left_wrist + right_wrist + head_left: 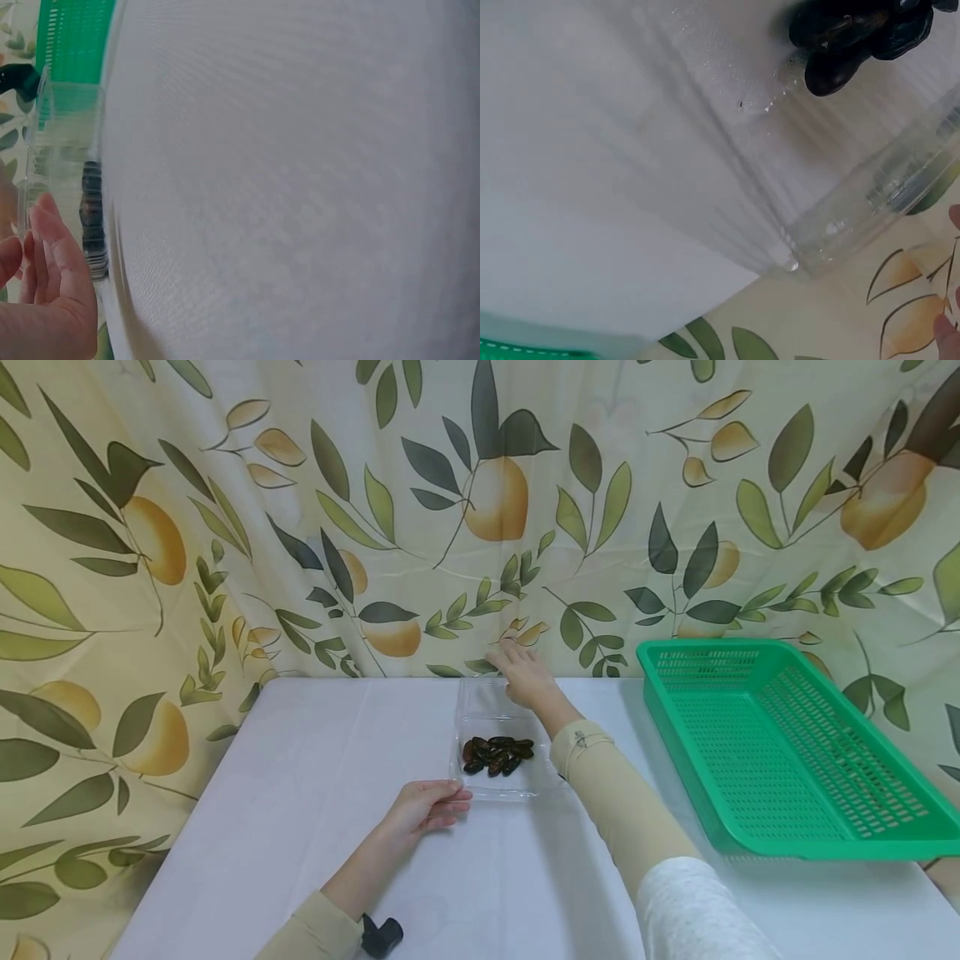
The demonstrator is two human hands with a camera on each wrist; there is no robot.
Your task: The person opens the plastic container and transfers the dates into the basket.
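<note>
A clear plastic clamshell box lies on the white table with its lid raised at the far side. Inside sits a heap of dark, glossy, oval pieces that look like dates, seen close up as dates in the right wrist view. My left hand pinches the box's near left corner between thumb and fingers. Fingers stretched out, my right hand reaches over the lid's far edge; whether it touches the lid is hard to tell. Only fingertips show in the right wrist view.
To the right stands a green perforated basket, near the table's far right part. A fruit-and-leaf patterned curtain hangs right behind the white table. A small black device is by the left wrist.
</note>
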